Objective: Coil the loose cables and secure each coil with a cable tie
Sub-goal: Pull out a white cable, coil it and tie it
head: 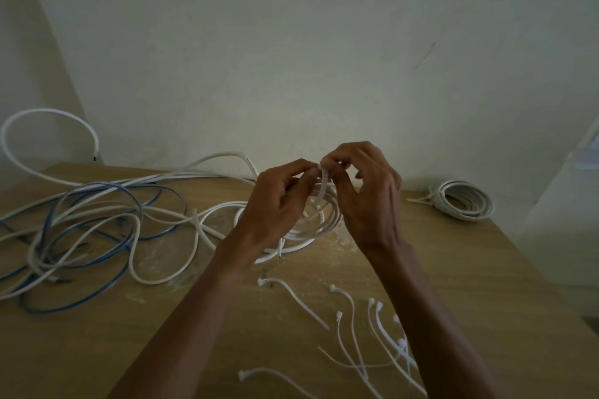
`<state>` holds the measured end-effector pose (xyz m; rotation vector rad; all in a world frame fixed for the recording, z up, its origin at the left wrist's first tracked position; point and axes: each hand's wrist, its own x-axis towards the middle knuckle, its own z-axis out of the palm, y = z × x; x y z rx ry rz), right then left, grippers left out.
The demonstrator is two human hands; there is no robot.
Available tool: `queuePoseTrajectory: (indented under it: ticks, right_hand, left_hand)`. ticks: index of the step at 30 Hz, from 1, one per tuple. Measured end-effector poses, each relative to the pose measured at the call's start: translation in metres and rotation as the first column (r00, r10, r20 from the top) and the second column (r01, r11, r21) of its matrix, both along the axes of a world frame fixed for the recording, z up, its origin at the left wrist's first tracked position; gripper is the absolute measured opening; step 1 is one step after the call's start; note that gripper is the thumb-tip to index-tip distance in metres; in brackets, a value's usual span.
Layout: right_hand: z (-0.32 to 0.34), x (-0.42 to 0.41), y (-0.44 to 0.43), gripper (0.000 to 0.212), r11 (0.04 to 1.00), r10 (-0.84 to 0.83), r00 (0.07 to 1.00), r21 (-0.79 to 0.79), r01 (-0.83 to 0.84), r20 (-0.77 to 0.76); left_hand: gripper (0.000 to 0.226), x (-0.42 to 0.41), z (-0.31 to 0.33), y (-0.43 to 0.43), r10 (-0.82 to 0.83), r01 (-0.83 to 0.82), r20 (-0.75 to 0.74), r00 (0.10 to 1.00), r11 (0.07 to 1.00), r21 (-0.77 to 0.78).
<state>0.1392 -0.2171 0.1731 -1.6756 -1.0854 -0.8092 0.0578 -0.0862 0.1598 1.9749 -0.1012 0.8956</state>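
At centre frame, just over the white coil (329, 223) on the table (453, 269), left hand (278, 201) and right hand (369, 197) both pinch the top of the cable tie (322, 186), whose strap hangs near-vertical between them, equally near each.

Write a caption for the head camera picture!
Left hand and right hand pinch a cable tie over a white cable coil.

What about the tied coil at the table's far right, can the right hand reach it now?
Probably yes, once it lets go: the right hand, with the left hand, is pinching a cable tie, yet only bare table lies between it and the tied coil.
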Motion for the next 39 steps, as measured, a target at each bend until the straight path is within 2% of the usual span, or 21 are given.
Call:
queuePoseTrajectory:
  ticks: [5, 11, 16, 19, 21, 23, 26, 28, 30, 34, 39]
  right_hand:
    - [-0.001, 0.005, -0.003, 0.002, 0.997, -0.029, 0.998, -0.073, 0.033, 0.055]
    - [0.005, 0.007, -0.006, 0.007, 0.993, 0.058, 0.981, -0.093, -0.077, -0.186]
    - [0.021, 0.010, -0.014, 0.001, 0.992, 0.021, 0.951, 0.122, 0.018, -0.310]
    - [0.024, 0.005, -0.015, 0.005, 0.970, 0.098, 0.925, 0.242, -0.007, -0.367]
    - [0.023, -0.001, -0.013, 0.006, 0.977, 0.171, 0.901, 0.187, -0.103, -0.398]
    - [0.019, -0.002, -0.011, 0.010, 0.979, 0.200, 0.892, 0.037, -0.203, -0.405]
    - [0.014, -0.002, -0.006, 0.005, 0.976, 0.195, 0.931, -0.031, -0.215, -0.309]
    - [0.013, -0.004, -0.004, 0.006, 0.984, 0.176, 0.949, 0.034, -0.173, -0.263]
    - [0.014, -0.005, -0.004, 0.005, 0.980, 0.188, 0.927, 0.128, -0.154, -0.325]
    - [0.015, -0.004, 0.000, 0.012, 0.940, 0.267, 0.856, 0.315, -0.131, -0.443]
    - [0.006, 0.011, 0.002, 0.014, 0.914, 0.345, 0.740, 0.386, -0.126, -0.577]
  left_hand:
    - [0.027, -0.005, 0.005, -0.008, -0.047, 0.042, -0.073, 0.996, 0.997, -0.067]
    - [0.023, -0.006, 0.008, -0.003, -0.041, 0.034, -0.124, 0.991, 0.998, -0.057]
    - [0.023, -0.002, -0.003, -0.002, -0.055, 0.045, -0.173, 0.983, 0.997, -0.063]
    - [0.020, 0.000, -0.001, -0.009, -0.092, 0.076, -0.159, 0.983, 0.991, -0.106]
    - [0.020, 0.000, 0.002, -0.011, -0.108, 0.089, -0.129, 0.986, 0.986, -0.141]
    - [0.021, -0.001, 0.002, -0.010, -0.113, 0.089, -0.106, 0.988, 0.974, -0.207]
    - [0.021, -0.003, 0.003, -0.007, -0.098, 0.076, -0.086, 0.991, 0.971, -0.227]
    - [0.022, -0.003, 0.002, -0.006, -0.083, 0.072, -0.047, 0.995, 0.975, -0.212]
    - [0.023, -0.001, 0.001, -0.010, -0.069, 0.068, 0.004, 0.998, 0.977, -0.200]
    - [0.023, 0.003, 0.001, -0.028, -0.066, 0.083, 0.078, 0.995, 0.968, -0.237]
    - [0.023, 0.016, -0.009, -0.037, -0.038, 0.059, 0.091, 0.995, 0.967, -0.247]
